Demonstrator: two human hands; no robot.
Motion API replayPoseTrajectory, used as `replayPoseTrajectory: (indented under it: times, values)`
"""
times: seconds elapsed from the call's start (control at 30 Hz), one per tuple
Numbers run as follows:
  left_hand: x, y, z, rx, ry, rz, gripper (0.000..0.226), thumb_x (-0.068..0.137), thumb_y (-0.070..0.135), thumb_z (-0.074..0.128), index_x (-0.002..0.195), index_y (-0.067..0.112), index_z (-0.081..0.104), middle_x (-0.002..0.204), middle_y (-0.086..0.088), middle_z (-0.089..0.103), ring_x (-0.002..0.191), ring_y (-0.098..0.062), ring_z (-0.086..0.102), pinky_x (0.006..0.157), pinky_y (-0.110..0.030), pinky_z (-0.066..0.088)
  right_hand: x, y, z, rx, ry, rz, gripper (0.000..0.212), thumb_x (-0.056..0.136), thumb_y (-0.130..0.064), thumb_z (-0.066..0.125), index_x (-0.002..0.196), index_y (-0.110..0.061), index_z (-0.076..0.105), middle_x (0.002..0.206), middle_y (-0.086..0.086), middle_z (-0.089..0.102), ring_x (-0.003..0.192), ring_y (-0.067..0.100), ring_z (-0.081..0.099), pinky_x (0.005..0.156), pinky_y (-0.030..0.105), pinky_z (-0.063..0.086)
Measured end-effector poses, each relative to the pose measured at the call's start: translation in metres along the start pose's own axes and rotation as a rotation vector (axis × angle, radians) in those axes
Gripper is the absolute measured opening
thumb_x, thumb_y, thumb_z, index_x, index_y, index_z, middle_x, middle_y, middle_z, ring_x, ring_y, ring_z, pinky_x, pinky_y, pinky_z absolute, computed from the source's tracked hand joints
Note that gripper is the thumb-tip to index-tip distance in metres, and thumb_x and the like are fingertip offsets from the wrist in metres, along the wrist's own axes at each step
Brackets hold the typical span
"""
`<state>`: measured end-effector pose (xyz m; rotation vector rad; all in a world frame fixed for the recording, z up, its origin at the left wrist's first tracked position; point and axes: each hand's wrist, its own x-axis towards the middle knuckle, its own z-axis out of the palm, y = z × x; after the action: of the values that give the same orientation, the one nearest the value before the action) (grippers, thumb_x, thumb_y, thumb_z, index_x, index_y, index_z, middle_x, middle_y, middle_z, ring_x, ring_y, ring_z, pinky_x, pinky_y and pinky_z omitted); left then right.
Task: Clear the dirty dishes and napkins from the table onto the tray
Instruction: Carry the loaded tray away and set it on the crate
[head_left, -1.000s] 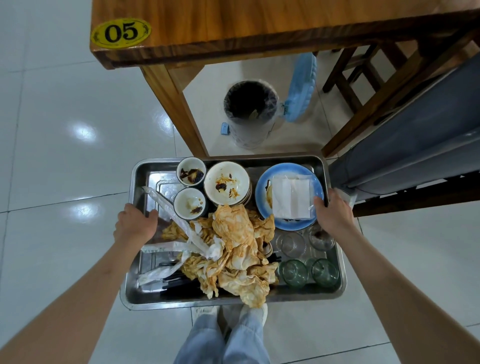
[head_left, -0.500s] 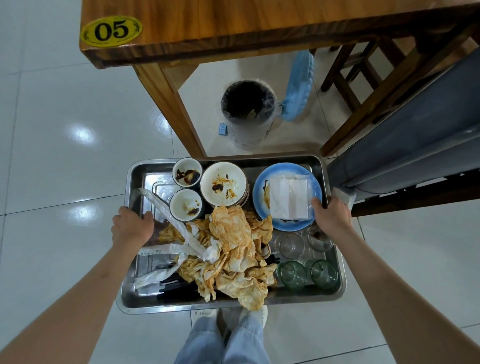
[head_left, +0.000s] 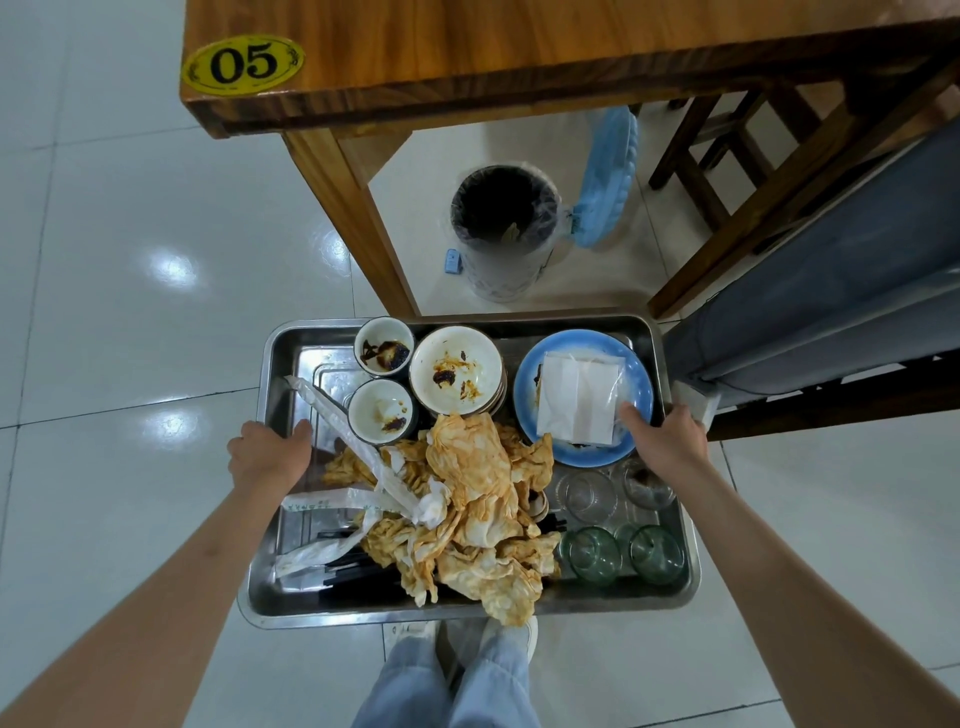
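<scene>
A steel tray hangs in the air above the floor, carried by both hands. My left hand grips its left rim and my right hand grips its right rim, thumb over the edge. On it lie a heap of stained napkins, two small sauce bowls, a stack of white bowls, a blue plate with a wrapped tissue pack, several glasses, plastic wrappers and dark chopsticks.
The wooden table marked 05 stands ahead with its leg near the tray's far edge. Under it are a lined bin and a blue lid. A grey bench and wooden stool sit at right. White tiled floor spreads to the left.
The table and bin have slid slightly in view as I shifted; the tray stays held level by both hands with its load unmoved.
</scene>
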<state>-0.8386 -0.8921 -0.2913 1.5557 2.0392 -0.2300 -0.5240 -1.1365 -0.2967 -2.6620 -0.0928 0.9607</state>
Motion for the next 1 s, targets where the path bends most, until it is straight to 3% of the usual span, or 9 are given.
replayPoseTrajectory:
  times: [0.33, 0.83, 1.0]
  values:
    - [0.0, -0.002, 0.0, -0.006, -0.007, 0.03, 0.055, 0.088, 0.037, 0.056, 0.121, -0.005, 0.043, 0.113, -0.028, 0.052, 0.098, -0.044, 0.056, 0.086, -0.053, 0.05, 0.0, 0.002, 0.003, 0.01, 0.039, -0.029, 0.058, 0.089, -0.045, 0.052, 0.127, -0.002, 0.043, 0.123, 0.02, 0.05, 0.112, 0.034, 0.048, 0.093, 0.046, 0.044]
    - [0.001, 0.0, 0.0, 0.011, 0.007, 0.063, 0.055, 0.089, 0.035, 0.056, 0.121, -0.007, 0.041, 0.115, -0.028, 0.05, 0.102, -0.044, 0.053, 0.09, -0.054, 0.047, -0.007, 0.0, 0.003, 0.009, 0.03, -0.025, 0.064, 0.087, -0.048, 0.054, 0.132, -0.004, 0.038, 0.127, 0.019, 0.046, 0.115, 0.034, 0.047, 0.094, 0.047, 0.043]
    - [-0.004, 0.008, -0.005, 0.064, 0.049, 0.133, 0.06, 0.09, 0.037, 0.055, 0.13, -0.005, 0.039, 0.125, -0.028, 0.045, 0.113, -0.044, 0.046, 0.095, -0.052, 0.041, -0.011, -0.002, 0.002, 0.044, 0.064, -0.03, 0.069, 0.086, -0.046, 0.056, 0.137, -0.006, 0.034, 0.135, 0.018, 0.04, 0.12, 0.036, 0.043, 0.098, 0.05, 0.041]
